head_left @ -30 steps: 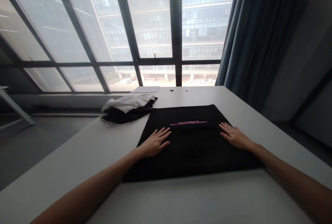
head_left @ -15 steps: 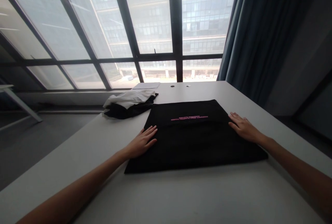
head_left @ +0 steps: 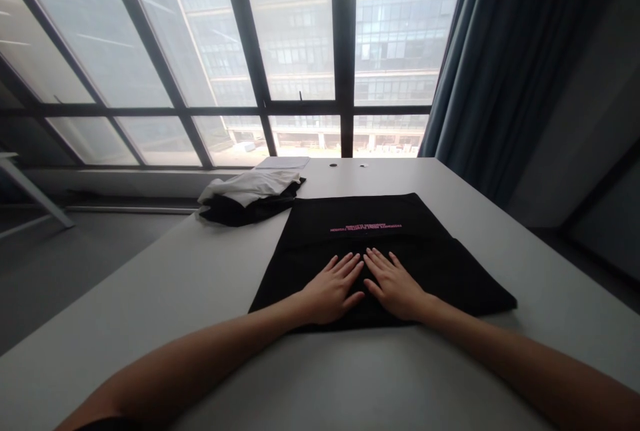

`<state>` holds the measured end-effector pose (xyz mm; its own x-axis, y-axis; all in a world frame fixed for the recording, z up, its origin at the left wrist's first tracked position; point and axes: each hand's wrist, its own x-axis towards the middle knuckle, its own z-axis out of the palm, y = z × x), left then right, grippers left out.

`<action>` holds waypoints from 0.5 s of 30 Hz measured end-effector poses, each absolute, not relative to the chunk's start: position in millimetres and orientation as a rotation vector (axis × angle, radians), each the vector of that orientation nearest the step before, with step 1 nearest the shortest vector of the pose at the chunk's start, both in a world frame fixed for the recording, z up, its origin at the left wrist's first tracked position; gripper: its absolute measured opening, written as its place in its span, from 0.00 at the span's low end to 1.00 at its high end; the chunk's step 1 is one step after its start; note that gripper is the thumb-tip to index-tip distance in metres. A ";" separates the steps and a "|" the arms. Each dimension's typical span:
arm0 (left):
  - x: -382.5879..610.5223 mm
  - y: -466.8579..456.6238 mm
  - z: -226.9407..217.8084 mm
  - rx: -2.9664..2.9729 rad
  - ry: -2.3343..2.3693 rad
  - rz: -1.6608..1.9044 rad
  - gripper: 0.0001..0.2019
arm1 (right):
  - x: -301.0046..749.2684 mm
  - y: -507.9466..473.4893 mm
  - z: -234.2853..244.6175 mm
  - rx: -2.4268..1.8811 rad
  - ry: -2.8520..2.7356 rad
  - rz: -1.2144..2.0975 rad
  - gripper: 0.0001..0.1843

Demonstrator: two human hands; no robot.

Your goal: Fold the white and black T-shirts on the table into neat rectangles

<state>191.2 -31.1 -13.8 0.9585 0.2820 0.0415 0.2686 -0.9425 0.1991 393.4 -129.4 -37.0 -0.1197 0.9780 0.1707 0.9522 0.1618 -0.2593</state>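
A black cloth piece (head_left: pixel 310 251), which looks like a folded garment or a fabric bag, lies flat on the white table (head_left: pixel 360 378). Pink lettering (head_left: pixel 365 226) runs across its far part, upside down from where I look. My left hand (head_left: pixel 333 288) rests flat on the near middle of the cloth, fingers stretched out. Beside it, my right hand (head_left: pixel 393 284) lies flat too, fingers extended. The two sets of fingertips almost meet, with a narrow gap between them. Neither hand grips anything.
White and black crumpled clothes (head_left: pixel 250 194) are piled at the table's far left. Behind them lies a flat white item (head_left: pixel 283 162). Two small round holes sit near the far edge. Large windows (head_left: pixel 300 31) stand beyond, with a blue curtain (head_left: pixel 475 84) on the right.
Both hands have moved inward from the cloth's left and right edges to its near middle. The cloth stays nearly in place, its front left edge now partly covered by my left arm.
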 end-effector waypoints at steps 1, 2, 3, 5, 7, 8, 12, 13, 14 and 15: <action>190.5 -32.3 -17.5 2.920 0.416 0.122 0.36 | 393.2 -129.7 -39.7 -1.849 -2.145 0.128 0.36; 189.4 -32.6 -19.9 2.920 0.418 0.135 0.36 | 394.0 -129.9 -41.3 -1.845 -2.141 0.129 0.36; 188.2 -32.2 -20.9 2.920 0.419 0.137 0.35 | 395.7 -130.2 -41.8 -1.844 -2.137 0.132 0.36; 186.7 -30.8 -20.4 2.921 0.428 0.121 0.36 | 402.2 -130.8 -40.5 -1.860 -2.125 0.130 0.37; 186.6 -30.1 -18.4 2.927 0.435 0.103 0.35 | 415.5 -132.7 -38.2 -1.918 -2.101 0.106 0.38; 186.8 -30.2 -17.5 2.930 0.437 0.099 0.35 | 425.6 -134.6 -37.2 -1.968 -2.080 0.094 0.38; 187.7 -31.5 -15.3 2.929 0.444 0.073 0.35 | 486.1 -148.3 -36.1 -2.227 -1.933 0.073 0.39; 187.8 -31.7 -15.1 2.925 0.446 0.065 0.35 | 503.6 -152.8 -36.5 -2.277 -1.899 0.051 0.39; 187.9 -31.8 -15.0 2.921 0.446 0.062 0.35 | 520.4 -157.2 -37.2 -2.324 -1.865 0.031 0.39; 188.0 -31.6 -15.0 2.918 0.444 0.067 0.35 | 535.8 -161.4 -38.2 -2.370 -1.826 0.014 0.39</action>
<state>188.0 -31.6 -15.0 0.9541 0.2992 0.0160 0.2907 -0.9373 0.1924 535.8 -161.4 -38.2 0.2592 0.9622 0.0834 0.9608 -0.2481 -0.1240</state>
